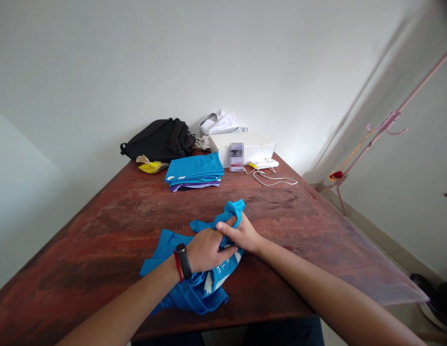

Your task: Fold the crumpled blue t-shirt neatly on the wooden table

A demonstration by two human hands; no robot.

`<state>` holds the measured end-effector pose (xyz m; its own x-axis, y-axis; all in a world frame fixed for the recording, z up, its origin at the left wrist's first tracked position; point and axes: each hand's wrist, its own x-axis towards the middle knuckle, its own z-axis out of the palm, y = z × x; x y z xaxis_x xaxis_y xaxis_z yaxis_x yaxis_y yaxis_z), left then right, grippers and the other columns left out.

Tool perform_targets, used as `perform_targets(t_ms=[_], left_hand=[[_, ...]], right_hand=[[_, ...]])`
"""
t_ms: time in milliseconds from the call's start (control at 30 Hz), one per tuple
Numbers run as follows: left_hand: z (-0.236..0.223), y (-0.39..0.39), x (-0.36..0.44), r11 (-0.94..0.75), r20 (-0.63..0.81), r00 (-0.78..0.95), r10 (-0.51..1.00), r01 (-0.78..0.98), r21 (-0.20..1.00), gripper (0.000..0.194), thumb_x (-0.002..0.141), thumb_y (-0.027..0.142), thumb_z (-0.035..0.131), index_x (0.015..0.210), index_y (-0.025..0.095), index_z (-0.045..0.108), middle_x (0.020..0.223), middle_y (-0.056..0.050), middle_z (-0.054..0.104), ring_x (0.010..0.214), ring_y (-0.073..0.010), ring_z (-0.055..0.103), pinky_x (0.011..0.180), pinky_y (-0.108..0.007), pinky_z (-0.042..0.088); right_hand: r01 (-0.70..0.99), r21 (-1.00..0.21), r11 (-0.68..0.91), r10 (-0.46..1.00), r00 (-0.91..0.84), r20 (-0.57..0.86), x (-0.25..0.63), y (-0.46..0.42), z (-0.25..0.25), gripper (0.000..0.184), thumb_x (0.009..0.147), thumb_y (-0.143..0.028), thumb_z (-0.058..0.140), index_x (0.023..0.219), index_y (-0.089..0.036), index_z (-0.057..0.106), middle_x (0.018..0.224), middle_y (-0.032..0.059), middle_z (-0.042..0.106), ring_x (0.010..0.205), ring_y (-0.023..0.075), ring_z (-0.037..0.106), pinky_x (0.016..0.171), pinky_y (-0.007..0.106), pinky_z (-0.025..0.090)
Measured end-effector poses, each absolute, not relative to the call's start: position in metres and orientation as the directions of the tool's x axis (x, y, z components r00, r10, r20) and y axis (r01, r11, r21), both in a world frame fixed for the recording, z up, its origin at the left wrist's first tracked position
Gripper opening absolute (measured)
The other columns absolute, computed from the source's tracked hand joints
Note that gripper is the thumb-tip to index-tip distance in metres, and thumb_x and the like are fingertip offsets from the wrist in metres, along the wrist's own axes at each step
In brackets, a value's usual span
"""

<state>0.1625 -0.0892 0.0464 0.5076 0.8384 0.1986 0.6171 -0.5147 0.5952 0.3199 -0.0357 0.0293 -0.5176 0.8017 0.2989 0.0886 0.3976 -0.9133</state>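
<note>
A blue garment [173, 278], crumpled and printed in white, lies on the near part of the wooden table. What kind of garment it is, I cannot tell for sure. My left hand [205, 250], with a dark band and a red cord at its wrist, is closed on the bunched fabric. Close against it, my right hand [243, 233] grips the raised upper part, and a narrow fold of cloth loops over its fingers. Some fingertips are hidden in the fabric.
Behind the garment sits a stack of folded blue and purple cloth [194, 166]. Farther back are a black backpack [155, 139], a yellow item [150, 166], a white box [219, 156] and a white cable [277, 181]. A pink rack [382, 125] stands at the right.
</note>
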Motion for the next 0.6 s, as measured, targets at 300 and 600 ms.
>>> perform_targets(t_ms=[300, 600], left_hand=[[0.0476, -0.0879, 0.1611, -0.517, 0.161, 0.538, 0.828, 0.619, 0.591, 0.05, 0.091, 0.039, 0.063, 0.137, 0.023, 0.051, 0.122, -0.007, 0.069, 0.111, -0.0289, 0.066, 0.095, -0.039, 0.052], [0.0482, -0.0905, 0.1618, -0.52, 0.148, 0.54, 0.828, 0.644, 0.56, 0.055, 0.091, 0.039, 0.062, 0.141, 0.024, 0.046, 0.122, -0.005, 0.069, 0.106, -0.0288, 0.068, 0.09, -0.039, 0.053]], right_hand=[[0.15, -0.885, 0.44, 0.797, -0.52, 0.308, 0.3196, -0.035, 0.0317, 0.055, 0.082, -0.056, 0.071, 0.061, -0.023, 0.033, 0.057, -0.0058, 0.034, 0.053, 0.0089, 0.029, 0.048, 0.025, 0.027], [0.185, -0.877, 0.443, 0.796, -0.532, 0.29, 0.3204, -0.032, 0.0316, 0.058, 0.078, -0.056, 0.075, 0.058, -0.023, 0.032, 0.055, -0.006, 0.034, 0.052, 0.0085, 0.028, 0.045, 0.024, 0.024]])
